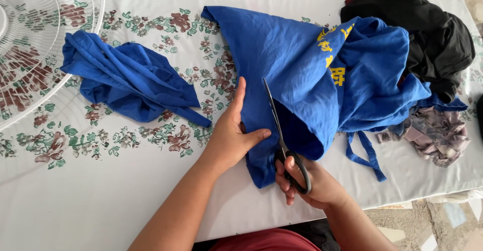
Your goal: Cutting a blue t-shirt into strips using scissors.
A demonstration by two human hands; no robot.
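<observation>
A blue garment with yellow print lies spread on the table's white flowered cloth. My left hand lies flat on the garment's left edge, fingers together, thumb stretched toward the blades. In my right hand are black-handled scissors, fingers through the loops near the table's front edge. Their blades point away from me and run into the blue fabric just right of my left hand. A narrow blue strip hangs off the garment's lower right.
A crumpled blue cloth piece lies to the left. A white fan grille covers the far left corner. A black garment and a pale patterned fabric sit at the right. The table edge and floor show at lower right.
</observation>
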